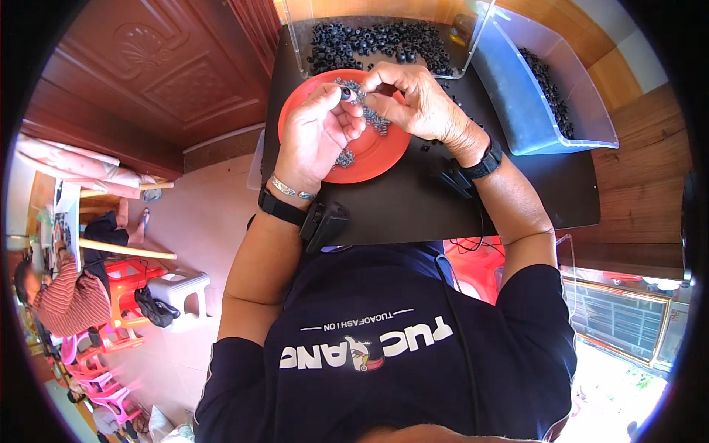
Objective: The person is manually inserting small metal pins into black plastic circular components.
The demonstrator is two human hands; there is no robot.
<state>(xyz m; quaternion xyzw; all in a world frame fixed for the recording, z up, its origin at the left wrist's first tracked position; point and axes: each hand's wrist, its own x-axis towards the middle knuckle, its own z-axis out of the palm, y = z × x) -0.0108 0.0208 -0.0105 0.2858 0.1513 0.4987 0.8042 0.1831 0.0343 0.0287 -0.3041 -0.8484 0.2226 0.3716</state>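
Over a round orange-red plate [380, 156], my two hands are close together. My left hand [310, 136] is palm up, its thumb and forefinger pinching a small, round black part [346, 94]. Beside it my right hand [425, 103] is closed, thumb and forefinger bent toward the black part; whatever lies between those fingertips is too small to make out. Many small grey pieces [380, 125] are heaped on the plate, partly hidden beneath my hands.
A clear bin [301, 44] of small black parts stands behind the plate. At the right, a translucent bluish bin [517, 111] holds more. Loose black parts dot the dark table [413, 207]. A person [74, 295] sits far left near plastic stools [181, 292].
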